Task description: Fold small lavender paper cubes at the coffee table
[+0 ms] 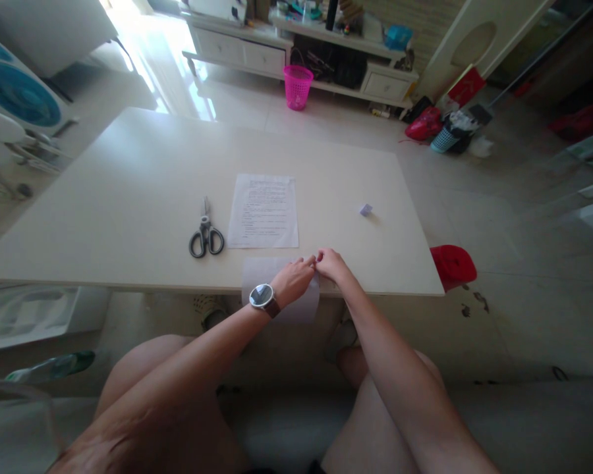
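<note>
Left hand (294, 280) and right hand (332, 264) meet fingertip to fingertip, both pinching the far edge of a pale sheet (259, 271) that overhangs the table's (128, 197) near edge. From the hands: scissors (206, 237) at 10 o'clock, printed page (263, 210) at 11, purple scrap (366, 209) at 1.

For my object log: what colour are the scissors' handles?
Dark grey, on the scissors; the head view shows it.
</note>
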`<state>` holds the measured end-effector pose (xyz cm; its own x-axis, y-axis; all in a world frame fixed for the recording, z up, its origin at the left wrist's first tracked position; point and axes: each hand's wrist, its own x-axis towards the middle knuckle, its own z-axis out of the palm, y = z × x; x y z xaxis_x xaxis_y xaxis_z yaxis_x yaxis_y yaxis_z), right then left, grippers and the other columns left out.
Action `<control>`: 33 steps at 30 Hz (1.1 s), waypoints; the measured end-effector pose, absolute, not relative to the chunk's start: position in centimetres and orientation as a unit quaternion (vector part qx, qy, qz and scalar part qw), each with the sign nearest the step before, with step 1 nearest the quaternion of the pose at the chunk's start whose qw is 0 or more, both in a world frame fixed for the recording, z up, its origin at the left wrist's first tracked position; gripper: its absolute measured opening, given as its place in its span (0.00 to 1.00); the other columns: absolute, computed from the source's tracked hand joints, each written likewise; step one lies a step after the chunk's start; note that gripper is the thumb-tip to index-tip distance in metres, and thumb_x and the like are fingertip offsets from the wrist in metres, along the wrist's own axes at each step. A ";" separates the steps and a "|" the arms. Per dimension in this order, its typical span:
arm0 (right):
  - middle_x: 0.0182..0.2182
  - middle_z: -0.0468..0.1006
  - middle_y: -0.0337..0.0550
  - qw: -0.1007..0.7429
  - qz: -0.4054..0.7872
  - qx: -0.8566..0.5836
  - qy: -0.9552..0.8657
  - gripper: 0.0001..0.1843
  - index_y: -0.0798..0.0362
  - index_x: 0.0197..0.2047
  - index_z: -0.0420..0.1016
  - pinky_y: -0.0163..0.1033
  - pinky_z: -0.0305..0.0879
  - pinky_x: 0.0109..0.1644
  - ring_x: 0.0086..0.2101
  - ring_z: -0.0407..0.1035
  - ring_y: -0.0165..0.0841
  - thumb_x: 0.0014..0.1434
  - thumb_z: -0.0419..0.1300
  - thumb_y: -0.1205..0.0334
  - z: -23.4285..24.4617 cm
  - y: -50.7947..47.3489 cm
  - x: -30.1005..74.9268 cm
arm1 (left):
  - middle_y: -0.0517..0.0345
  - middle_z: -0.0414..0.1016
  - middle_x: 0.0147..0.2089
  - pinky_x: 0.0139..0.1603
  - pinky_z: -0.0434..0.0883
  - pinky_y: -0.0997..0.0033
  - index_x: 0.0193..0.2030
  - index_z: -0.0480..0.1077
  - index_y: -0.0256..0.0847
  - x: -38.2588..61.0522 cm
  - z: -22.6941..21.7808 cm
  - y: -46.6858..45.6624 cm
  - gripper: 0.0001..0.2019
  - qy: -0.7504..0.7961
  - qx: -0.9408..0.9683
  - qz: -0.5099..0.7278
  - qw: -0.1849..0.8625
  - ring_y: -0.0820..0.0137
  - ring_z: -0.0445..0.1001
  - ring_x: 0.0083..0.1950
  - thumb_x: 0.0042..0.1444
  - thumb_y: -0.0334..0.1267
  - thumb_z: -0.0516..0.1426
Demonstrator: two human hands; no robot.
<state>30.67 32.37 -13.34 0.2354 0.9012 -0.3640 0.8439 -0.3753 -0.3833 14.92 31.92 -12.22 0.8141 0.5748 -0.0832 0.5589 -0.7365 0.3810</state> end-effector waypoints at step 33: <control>0.40 0.75 0.44 0.188 0.221 -0.740 -0.606 0.09 0.53 0.41 0.79 0.38 0.66 0.51 0.41 0.69 0.33 0.54 0.66 0.65 -14.6 29.8 35.1 | 0.48 0.69 0.60 0.64 0.68 0.59 0.62 0.63 0.42 13.0 -14.1 33.7 0.28 0.325 0.899 0.087 0.280 0.59 0.70 0.62 0.54 0.27 0.61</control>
<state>35.06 29.83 -14.62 0.1673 0.9809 -0.0997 0.8147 -0.1945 -0.5463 12.99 33.68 -14.10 0.7736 0.6332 -0.0249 0.5351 -0.6317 0.5609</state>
